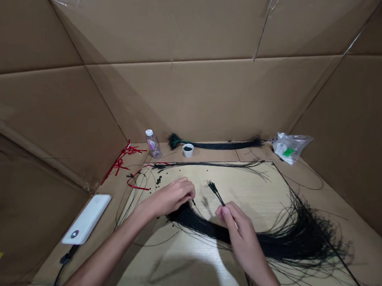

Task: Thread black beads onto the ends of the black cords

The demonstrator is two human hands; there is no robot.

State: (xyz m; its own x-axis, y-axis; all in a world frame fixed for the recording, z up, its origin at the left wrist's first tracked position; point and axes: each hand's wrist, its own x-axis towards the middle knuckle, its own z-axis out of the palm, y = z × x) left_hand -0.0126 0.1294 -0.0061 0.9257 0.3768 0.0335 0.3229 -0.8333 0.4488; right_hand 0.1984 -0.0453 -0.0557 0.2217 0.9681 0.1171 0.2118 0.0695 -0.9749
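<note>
My right hand point(237, 222) is closed around a small bunch of dark strands point(218, 195), whose frayed, greenish-black tips point up and left. Close to the left end of a thick bundle of black strands point(208, 227), my left hand point(179, 192) has its fingers pinched together. A tiny dark bit shows at those fingertips, too small to name. The bundle runs rightward beneath my right hand and fans out into loose ends. Small black beads point(158, 181) lie scattered on the pale board point(183, 260) beyond my left hand.
A white cup point(188, 150) of dark beads stands behind the board, beside a clear bottle point(153, 144). Another strand bundle point(220, 145) lies along the back cardboard wall point(181, 94). Red ribbons point(120, 162) and a white power bank point(86, 219) are left; a plastic bag point(290, 146) sits back right.
</note>
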